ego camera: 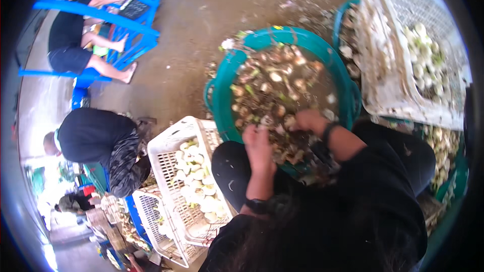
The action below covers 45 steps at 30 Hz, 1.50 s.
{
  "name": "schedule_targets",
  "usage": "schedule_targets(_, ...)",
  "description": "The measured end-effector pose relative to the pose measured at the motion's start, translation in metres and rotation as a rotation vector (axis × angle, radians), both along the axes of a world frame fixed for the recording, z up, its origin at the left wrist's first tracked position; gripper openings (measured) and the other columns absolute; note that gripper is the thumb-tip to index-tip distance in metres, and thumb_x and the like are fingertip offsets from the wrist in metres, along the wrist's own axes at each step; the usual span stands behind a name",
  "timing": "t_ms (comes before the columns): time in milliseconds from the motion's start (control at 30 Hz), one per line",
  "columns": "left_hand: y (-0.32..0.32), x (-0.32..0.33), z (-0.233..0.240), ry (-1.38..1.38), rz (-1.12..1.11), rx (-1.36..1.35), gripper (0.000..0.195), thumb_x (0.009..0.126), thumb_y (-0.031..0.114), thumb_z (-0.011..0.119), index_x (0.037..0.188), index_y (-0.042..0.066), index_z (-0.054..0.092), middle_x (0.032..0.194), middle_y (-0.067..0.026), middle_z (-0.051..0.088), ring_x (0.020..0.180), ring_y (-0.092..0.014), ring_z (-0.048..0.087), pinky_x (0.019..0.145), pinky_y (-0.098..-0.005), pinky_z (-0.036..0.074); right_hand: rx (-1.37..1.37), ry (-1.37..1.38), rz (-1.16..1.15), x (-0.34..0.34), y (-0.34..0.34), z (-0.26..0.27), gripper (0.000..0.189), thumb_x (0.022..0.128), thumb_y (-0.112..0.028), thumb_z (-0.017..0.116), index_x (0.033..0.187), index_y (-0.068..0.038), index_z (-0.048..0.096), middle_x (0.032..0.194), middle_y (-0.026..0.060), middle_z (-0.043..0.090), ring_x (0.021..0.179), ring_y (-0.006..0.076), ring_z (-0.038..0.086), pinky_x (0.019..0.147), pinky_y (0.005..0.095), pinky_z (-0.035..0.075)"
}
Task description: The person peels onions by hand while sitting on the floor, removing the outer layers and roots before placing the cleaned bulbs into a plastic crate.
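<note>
A round green plastic tub (227, 68) stands before me, holding murky water, many onion-like bulbs (275, 77) and wet brown peelings. Over the tub's near left part is my left hand (258, 145), its fingers bent near the bulbs; blur hides whether it holds one. My right hand (311, 120) reaches down into the tub at a pale bulb, and its fingertips are partly hidden, so its grip is unclear. Dark bands circle both wrists. Left of my knee, a white plastic crate (172, 130) holds peeled white bulbs (196, 181).
A dirty white crate (389, 79) with peeled bulbs stands at the upper right, beside another tub (341, 15) of bulbs. A second crate (151, 211) adjoins the left one. People sit or bend at left, near a blue frame (102, 13). The floor (189, 37) is wet.
</note>
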<state>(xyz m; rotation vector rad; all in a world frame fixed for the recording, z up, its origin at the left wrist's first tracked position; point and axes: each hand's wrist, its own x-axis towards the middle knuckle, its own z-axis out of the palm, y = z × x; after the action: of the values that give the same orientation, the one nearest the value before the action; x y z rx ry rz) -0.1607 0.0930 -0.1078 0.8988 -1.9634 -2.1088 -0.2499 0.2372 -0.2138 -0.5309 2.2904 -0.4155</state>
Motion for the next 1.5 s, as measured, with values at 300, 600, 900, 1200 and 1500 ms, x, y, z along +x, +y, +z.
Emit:
schedule_targets(300, 0.039, -0.014, -0.015, -0.367, -0.295, 0.245, 0.034, 0.078, 0.044, 0.058, 0.078, 0.010, 0.055, 0.056, 0.0015, 0.049, 0.043, -0.010, 0.041, 0.041, -0.0231, 0.030, -0.322, 0.154, -0.163, 0.081, 0.025, 0.104, 0.026, 0.079, -0.024, 0.043, 0.083, -0.001, 0.055, 0.071, 0.0190, 0.059, 0.070, 0.0361, 0.058, 0.063, 0.0430, 0.046)
schedule_targets(600, 0.027, -0.005, -0.015, -0.472, -0.136, 0.474, 0.030, 0.075, 0.037, 0.061, 0.067, 0.013, 0.047, 0.051, 0.0014, 0.040, 0.036, -0.009, 0.033, 0.033, -0.0236, 0.022, -0.456, 0.198, -0.273, 0.081, 0.022, 0.052, 0.026, 0.078, -0.023, 0.046, 0.068, 0.000, 0.056, 0.067, 0.0187, 0.057, 0.067, 0.0371, 0.056, 0.063, 0.0445, 0.045)
schedule_targets(900, 0.033, 0.003, -0.024, -0.233, -0.231, 0.199, 0.029, 0.075, 0.036, 0.062, 0.072, 0.008, 0.054, 0.055, 0.0013, 0.045, 0.039, -0.008, 0.037, 0.036, -0.0231, 0.027, -0.236, 0.344, -0.055, 0.098, 0.016, 0.106, 0.027, 0.078, -0.026, 0.049, 0.069, -0.001, 0.056, 0.068, 0.0190, 0.057, 0.066, 0.0354, 0.057, 0.060, 0.0438, 0.046)
schedule_targets(1200, 0.027, -0.002, -0.023, -0.370, -0.238, 0.416, 0.028, 0.075, 0.035, 0.058, 0.065, 0.009, 0.050, 0.049, -0.0010, 0.045, 0.035, -0.011, 0.038, 0.033, -0.0241, 0.029, -0.737, -0.254, -0.647, 0.093, 0.031, 0.081, 0.025, 0.077, -0.023, 0.049, 0.066, -0.001, 0.056, 0.068, 0.0200, 0.058, 0.060, 0.0339, 0.058, 0.059, 0.0416, 0.047)
schedule_targets(1500, 0.025, -0.001, -0.031, -0.414, -0.324, 0.492, 0.028, 0.078, 0.034, 0.053, 0.069, 0.008, 0.053, 0.052, -0.0015, 0.048, 0.037, -0.011, 0.040, 0.033, -0.0224, 0.029, -0.399, -0.051, -0.338, 0.090, 0.029, 0.077, 0.024, 0.078, -0.019, 0.043, 0.084, -0.002, 0.059, 0.073, 0.0181, 0.059, 0.061, 0.0313, 0.059, 0.059, 0.0398, 0.048)
